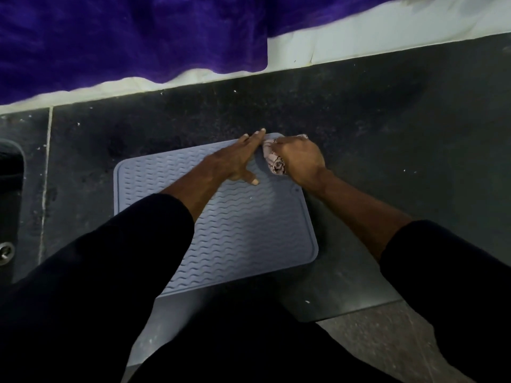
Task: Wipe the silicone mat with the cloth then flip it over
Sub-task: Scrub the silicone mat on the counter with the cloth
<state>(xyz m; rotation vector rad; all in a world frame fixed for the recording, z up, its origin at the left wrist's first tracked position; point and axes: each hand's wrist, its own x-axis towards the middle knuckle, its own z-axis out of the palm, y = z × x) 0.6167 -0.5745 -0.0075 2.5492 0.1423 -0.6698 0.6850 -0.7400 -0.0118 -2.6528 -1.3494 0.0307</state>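
Both hands (300,158) on mat's (243,228) far corner

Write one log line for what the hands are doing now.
left hand: flat on mat | right hand: grips cloth, mat's far corner | mat: unflipped

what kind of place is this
Probably a kitchen counter. A ridged silicone mat lies on a dark speckled stone countertop, what looks like a sink edge shows at far left, and a white wall runs behind.
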